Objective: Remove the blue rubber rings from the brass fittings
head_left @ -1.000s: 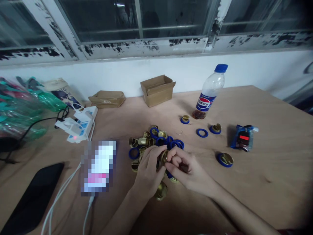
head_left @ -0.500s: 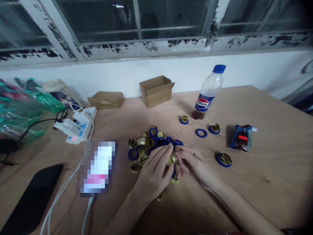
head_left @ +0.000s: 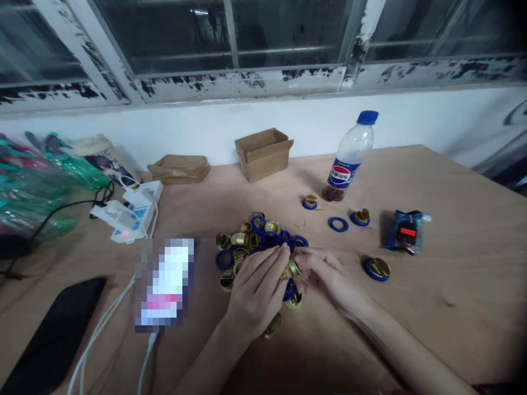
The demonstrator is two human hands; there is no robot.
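My left hand (head_left: 261, 285) is closed around a round brass-coloured piece (head_left: 290, 267), above the near side of a pile of brass pieces (head_left: 240, 239) and blue rings (head_left: 224, 259). My right hand (head_left: 325, 271) pinches at the right edge of the same piece, its fingertips partly hidden. Right of the pile lie a loose blue ring (head_left: 338, 224) and brass pieces seated on blue rings, one near the bottle (head_left: 310, 202), one farther right (head_left: 360, 217) and one nearer me (head_left: 377, 269).
A cola bottle (head_left: 345, 159) stands behind. Two cardboard boxes (head_left: 265, 156) (head_left: 179, 169) sit near the wall. To the left are a power strip (head_left: 138, 211), a lit phone (head_left: 168, 282), a dark phone (head_left: 57, 332) and white cables. A small wrapped packet (head_left: 407, 232) lies right.
My right hand's lower fingers have drawn in slightly, showing more of the blue ring beneath. Both hands stay at the same brass piece.
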